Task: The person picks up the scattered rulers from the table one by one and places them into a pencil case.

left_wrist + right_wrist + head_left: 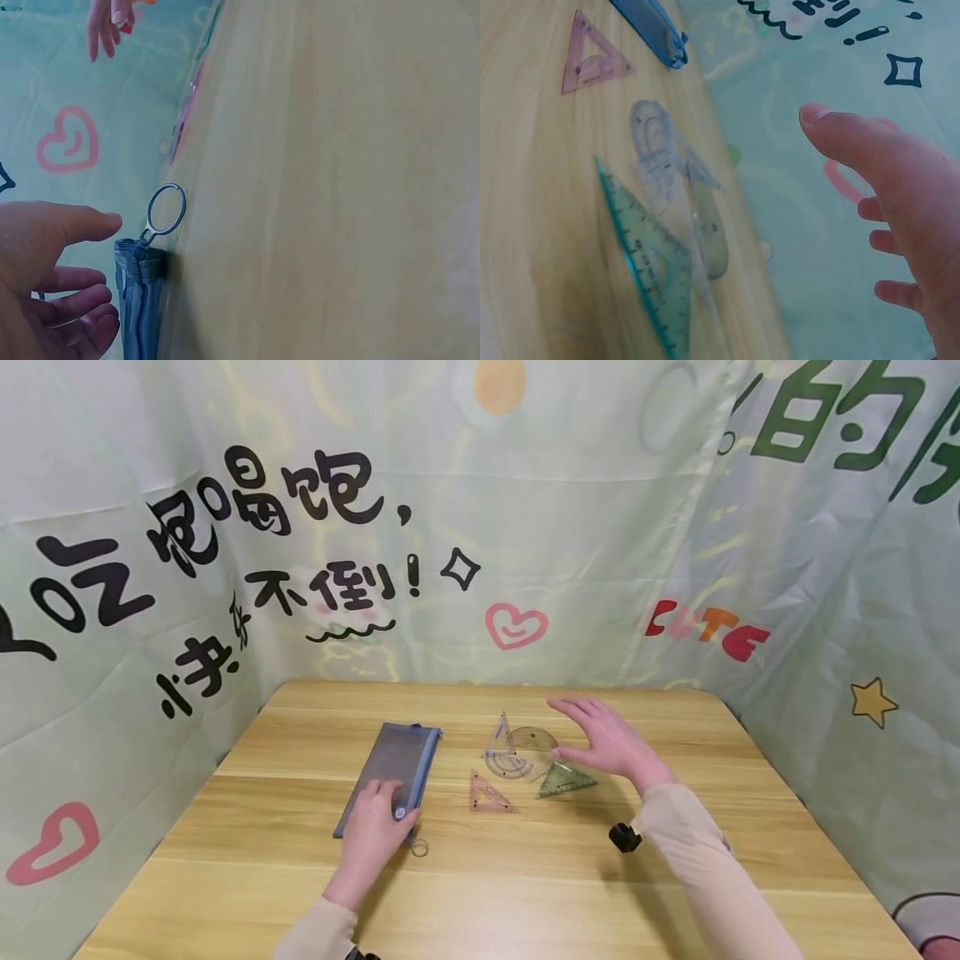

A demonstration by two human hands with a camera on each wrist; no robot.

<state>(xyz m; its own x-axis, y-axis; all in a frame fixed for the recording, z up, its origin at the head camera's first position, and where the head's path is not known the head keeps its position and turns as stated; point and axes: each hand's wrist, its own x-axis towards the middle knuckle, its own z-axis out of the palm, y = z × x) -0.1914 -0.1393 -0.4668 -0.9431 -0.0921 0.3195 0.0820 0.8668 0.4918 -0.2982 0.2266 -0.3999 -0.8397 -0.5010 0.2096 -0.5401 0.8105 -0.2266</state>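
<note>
A dark blue zip pouch (390,752) lies flat at the left of the table, a metal ring (166,210) on its zip end. Over the pouch's near part is my left hand (375,822), its fingers relaxed and thumb spread away from them, gripping nothing. To the right lie a pink set square (480,802), a green set square (566,781), a purplish set square (496,745), a clear protractor (507,768) and a grey protractor (533,738), some overlapping. My right hand (611,743) hovers above and right of them, fingers extended and thumb apart, holding nothing.
The wooden table (480,893) has rounded far corners. Printed fabric (585,543) hangs behind it and along both sides. A black wrist device (624,837) sits beneath the right sleeve.
</note>
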